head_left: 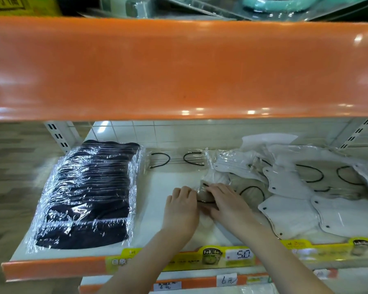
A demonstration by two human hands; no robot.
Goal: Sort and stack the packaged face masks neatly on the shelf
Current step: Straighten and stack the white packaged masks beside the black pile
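Observation:
A neat stack of black face masks in clear wrappers point(87, 194) lies at the left of the white shelf point(157, 209). A loose heap of white and beige packaged masks point(302, 187) with black ear loops covers the right side. Between them, my left hand point(182, 211) and my right hand point(227, 205) meet over one beige packaged mask point(207, 190). Both hands hold its clear wrapper at the shelf's middle, fingers curled on it. A clear pack with black ear loops point(178, 159) lies behind, near the back wall.
The orange front of the upper shelf point(178, 66) hangs low over the work area. A yellow price strip point(238, 254) runs along the shelf's front edge. White tiles and slotted uprights point(58, 134) form the back. A lower shelf edge with price tags point(228, 280) sits below.

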